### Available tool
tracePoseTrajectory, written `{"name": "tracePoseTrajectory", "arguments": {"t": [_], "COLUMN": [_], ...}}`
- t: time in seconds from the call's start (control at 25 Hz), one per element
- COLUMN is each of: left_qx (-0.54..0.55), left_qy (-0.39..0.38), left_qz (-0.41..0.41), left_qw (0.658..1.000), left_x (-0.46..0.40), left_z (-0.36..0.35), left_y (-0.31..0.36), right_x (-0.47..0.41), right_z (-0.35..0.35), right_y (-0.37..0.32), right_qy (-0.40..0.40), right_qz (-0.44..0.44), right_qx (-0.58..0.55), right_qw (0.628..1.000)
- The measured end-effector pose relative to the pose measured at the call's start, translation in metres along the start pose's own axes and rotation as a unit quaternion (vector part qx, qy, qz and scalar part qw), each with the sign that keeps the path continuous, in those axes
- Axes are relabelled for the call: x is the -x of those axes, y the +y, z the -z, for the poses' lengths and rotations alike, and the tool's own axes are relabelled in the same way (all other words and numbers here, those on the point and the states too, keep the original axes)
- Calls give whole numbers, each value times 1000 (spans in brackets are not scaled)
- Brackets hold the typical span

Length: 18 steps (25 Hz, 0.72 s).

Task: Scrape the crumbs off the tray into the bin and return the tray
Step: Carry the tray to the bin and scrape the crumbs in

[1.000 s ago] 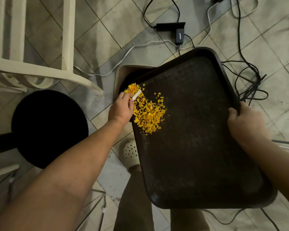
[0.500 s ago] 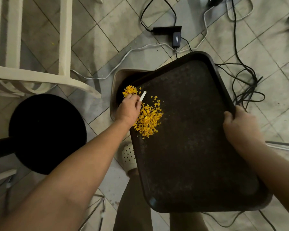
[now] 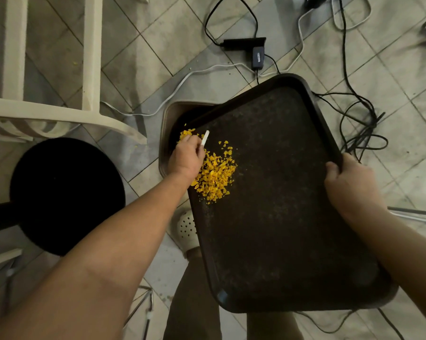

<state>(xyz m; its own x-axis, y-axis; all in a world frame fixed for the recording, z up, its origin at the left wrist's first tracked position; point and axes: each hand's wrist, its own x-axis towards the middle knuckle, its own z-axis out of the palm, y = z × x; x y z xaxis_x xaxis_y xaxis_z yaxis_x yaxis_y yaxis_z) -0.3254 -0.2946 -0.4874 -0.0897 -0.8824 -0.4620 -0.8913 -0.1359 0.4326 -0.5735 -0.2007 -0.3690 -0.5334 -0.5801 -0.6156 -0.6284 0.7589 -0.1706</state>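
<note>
At the centre of the view, a dark rectangular tray (image 3: pixel 275 197) is held above the floor, its far corner at 12 o'clock and its near end by the person's legs at 6 o'clock. Its far-left edge overhangs the open mouth of a tan bin (image 3: pixel 169 114) that stands on the tiles at about 11 o'clock from the tray's middle. A heap of yellow crumbs (image 3: pixel 215 174) lies on the tray's left side near that overhanging edge, with a smaller clump at the very rim above the bin opening.

The left hand (image 3: pixel 186 159) sits over the left rim of the tray, fingers curled around a small white scraper (image 3: pixel 205 137) whose tip pokes out toward 1 o'clock, just beside the upper crumbs. The right hand (image 3: pixel 351 185) grasps the tray's right rim at 3 o'clock, thumb hooked over the raised lip and fingers under it.

Below the tray's left edge, at 7 o'clock, a pale perforated shoe (image 3: pixel 186 228) shows on the floor. A round black stool (image 3: pixel 67 195) fills the 9 o'clock side, and a cream plastic chair (image 3: pixel 59 111) stands at 10 o'clock. Black cables (image 3: pixel 361 133) tangle at 2 o'clock, and a white cable (image 3: pixel 182 81) runs across the tiled floor (image 3: pixel 145 45) toward a black power adapter (image 3: pixel 258 56) at 12 o'clock.
</note>
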Motion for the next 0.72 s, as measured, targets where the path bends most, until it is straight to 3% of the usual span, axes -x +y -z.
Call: {"name": "tracePoseTrajectory", "arguments": {"t": [0.2,0.4,0.6,0.72], "left_qx": [-40,-36,-59,2], "left_qy": [38,27,42,54], "left_qz": [80,2,62,21], "left_qw": [995,999,995,998], "left_x": [-2,-3,-10,-7], "left_z": [2,6,10,10], "left_y": [-13,-16,-16,-12], "right_x": [0,1,-1,-2], "right_z": [1,2,0,-1], "right_y": [1,1,3,3], "right_qy": [-6,-8,-4,-6], "right_qz": [-3,-3,-11,-14], "right_qx": [-5,2,1,1], "right_qw": [1000,1000,1000,1000]}}
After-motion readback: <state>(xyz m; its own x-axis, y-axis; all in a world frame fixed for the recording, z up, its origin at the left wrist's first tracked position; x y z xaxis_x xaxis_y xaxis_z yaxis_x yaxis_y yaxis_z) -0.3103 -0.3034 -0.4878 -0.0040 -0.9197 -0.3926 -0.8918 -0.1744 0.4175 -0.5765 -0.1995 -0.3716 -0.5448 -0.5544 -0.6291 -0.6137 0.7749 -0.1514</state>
